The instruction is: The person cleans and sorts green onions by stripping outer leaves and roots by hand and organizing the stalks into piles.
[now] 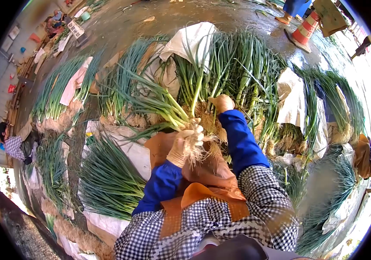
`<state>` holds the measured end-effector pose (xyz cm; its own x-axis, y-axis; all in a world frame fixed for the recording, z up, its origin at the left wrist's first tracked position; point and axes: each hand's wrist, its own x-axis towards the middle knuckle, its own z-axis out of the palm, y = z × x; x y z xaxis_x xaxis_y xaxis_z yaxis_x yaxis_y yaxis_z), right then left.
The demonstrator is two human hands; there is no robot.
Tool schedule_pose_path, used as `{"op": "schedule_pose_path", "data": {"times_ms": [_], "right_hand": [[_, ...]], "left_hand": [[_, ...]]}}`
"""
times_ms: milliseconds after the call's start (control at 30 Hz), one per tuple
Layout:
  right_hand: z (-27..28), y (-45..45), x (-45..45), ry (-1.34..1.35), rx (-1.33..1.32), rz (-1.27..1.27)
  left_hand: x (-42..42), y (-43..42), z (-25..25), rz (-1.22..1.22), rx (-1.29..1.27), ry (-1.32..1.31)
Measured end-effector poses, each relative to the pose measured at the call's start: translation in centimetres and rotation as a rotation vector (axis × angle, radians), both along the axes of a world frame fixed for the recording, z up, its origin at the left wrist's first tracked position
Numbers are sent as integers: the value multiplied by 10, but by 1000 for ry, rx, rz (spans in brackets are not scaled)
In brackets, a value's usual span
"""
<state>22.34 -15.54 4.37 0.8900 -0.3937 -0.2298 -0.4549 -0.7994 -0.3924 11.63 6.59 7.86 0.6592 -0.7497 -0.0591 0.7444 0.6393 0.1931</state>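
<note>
My left hand (185, 143) is closed round the white stems of a small bunch of green onions (168, 106), just above their hairy roots, over the brown apron (211, 167). The leaves of that bunch fan out to the upper left. Up and to the right, my right hand (222, 103) reaches into a large pile of green onions (252, 65), its fingers closed at a stem there. Whether it grips one stem or more is hidden. Roots of the pile hang below and between my hands.
A trimmed heap of green onions (109, 180) lies on white sheeting at the lower left. More bundles (62, 95) stand left and right. A traffic cone (305, 29) and a person's leg (286, 15) are at the top right; a person (14, 145) is at the far left.
</note>
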Motion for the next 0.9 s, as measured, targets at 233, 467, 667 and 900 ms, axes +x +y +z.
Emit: {"op": "schedule_pose_path", "data": {"times_ms": [233, 467, 667, 900], "right_hand": [[-27, -36, -54, -282, 623, -212], [18, 12, -143, -519, -87, 384], [10, -4, -225, -339, -177, 612], [92, -43, -238, 709, -235, 589]], "left_hand": [[-30, -24, -20, 147, 250, 150], [-71, -46, -30, -102, 273, 183], [-59, -48, -45, 90, 307, 196], [-46, -29, -38, -53, 18, 189]]}}
